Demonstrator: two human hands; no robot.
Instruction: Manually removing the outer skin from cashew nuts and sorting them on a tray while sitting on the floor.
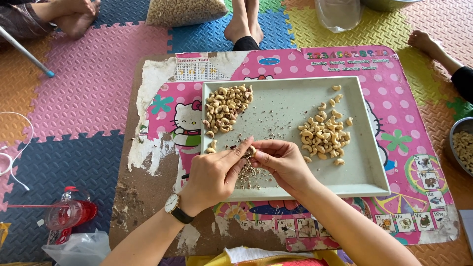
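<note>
- A small pale cashew nut (250, 150) sits pinched between both hands over the near left part of the pale grey rectangular plastic tray (367, 180).
- The left hand (214, 173) and right hand (281, 162) each have their grip narrow, fingertips closed on the nut.
- Judged risk: the nut could slip into the brown husk crumbs (249, 176) below, since the hold is fingertip only.
- 2 cashew heaps lie apart: the far left heap (225, 107) and the right heap (326, 134).
- The tray rests on a worn pink cartoon-printed counter (162, 148); other people's bare feet (244, 27) lie beyond.
</note>
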